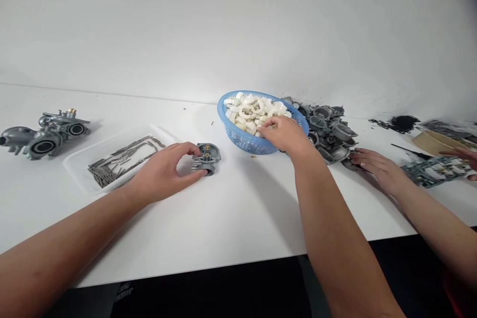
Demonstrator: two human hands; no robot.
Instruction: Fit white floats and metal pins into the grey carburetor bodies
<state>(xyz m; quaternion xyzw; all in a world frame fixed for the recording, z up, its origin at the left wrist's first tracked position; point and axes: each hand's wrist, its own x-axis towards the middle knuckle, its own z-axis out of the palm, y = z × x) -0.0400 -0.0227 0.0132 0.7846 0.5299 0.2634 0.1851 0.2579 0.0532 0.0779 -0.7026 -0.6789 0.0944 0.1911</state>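
Note:
My left hand (167, 171) has its thumb and fingers closed around the side of a small grey metal carburetor body (207, 154). The carburetor stands on the table with its open bowl side up, two brass jets showing inside. My right hand (285, 134) reaches into a blue plastic basket (242, 140) heaped with white ring-shaped carburetor floats (256, 106). Its thumb and index fingertips are closed on a white float at the near side of the heap; the other fingers are partly hidden. A tiny brass piece (254, 156) lies in front of the basket.
At left are assembled carburetors (48, 134) and a white tray (76, 169) of thin metal pins. Metal float bowls (331, 129) are piled right of the basket. A co-worker's hand (376, 169) touches that pile, near a row of carburetors (436, 171). Black parts (404, 123) lie behind.

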